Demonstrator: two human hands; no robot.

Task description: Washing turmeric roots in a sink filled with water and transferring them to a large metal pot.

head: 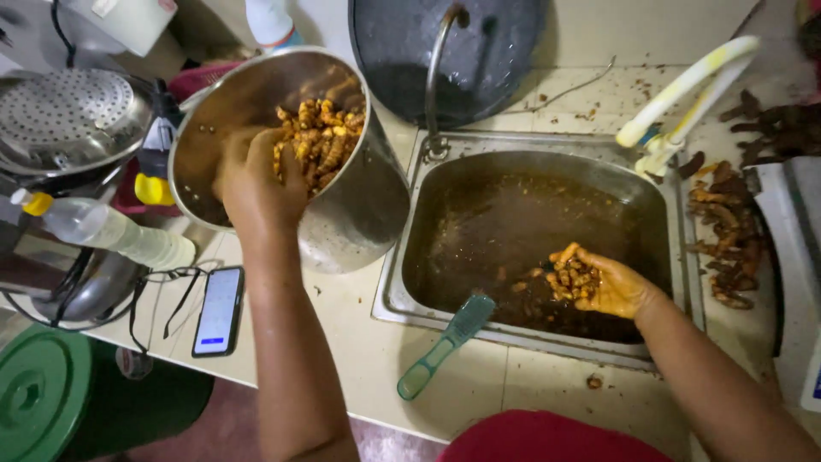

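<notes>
My left hand [250, 181] grips the near rim of a big steel pot [359, 205], which is tilted on the counter left of the sink. Inside the pot lies a heap of washed orange turmeric roots [321, 137]. Over the steel sink [676, 257], filled with brown muddy water, my right hand [607, 287] is cupped around a handful of wet turmeric pieces [571, 278]. A few more pieces float in the water beside that hand.
A green scrub brush [445, 346] leans over the sink's front edge. Unwashed dark roots [727, 248] lie on the right counter. A phone [219, 310], a plastic bottle [111, 231], a steel colander [73, 115], a tap [438, 77] and a green bin lid [38, 393] stand around.
</notes>
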